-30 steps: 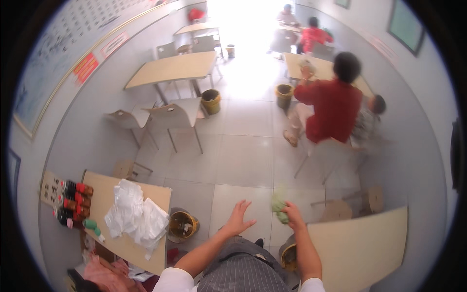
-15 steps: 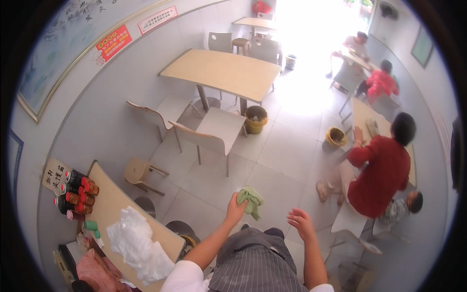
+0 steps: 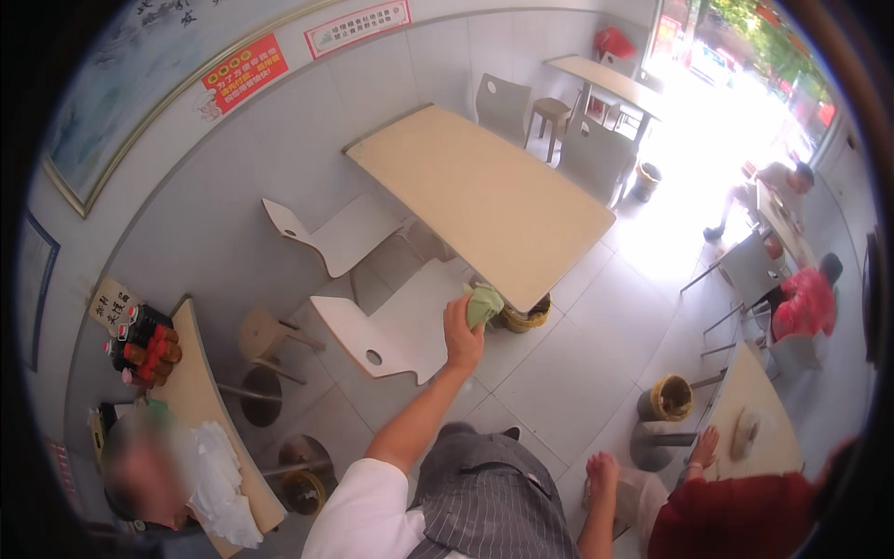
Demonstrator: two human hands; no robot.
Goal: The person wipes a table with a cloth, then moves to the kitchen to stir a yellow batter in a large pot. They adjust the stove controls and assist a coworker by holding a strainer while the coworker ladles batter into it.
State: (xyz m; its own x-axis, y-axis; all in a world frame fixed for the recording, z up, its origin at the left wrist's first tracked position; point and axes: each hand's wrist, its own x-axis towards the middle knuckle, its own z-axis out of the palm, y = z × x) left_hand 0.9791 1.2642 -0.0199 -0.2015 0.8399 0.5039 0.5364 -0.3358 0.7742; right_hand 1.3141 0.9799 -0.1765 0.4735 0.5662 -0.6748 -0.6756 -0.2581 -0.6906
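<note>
Cloth [image 3: 484, 305], green and bunched, sits clamped in my left hand [image 3: 463, 337], raised toward 12 o'clock just short of the bench [image 3: 484, 200] edge (right hand [image 3: 601, 470] low, loosely curled, empty).

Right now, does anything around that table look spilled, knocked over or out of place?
Nothing stands out. The table top looks bare, with no spill showing. The white chairs beside it stand upright. The left hand holds a green cloth near the table's corner; the right hand hangs low. A yellow bin sits under the corner, upright.
</note>
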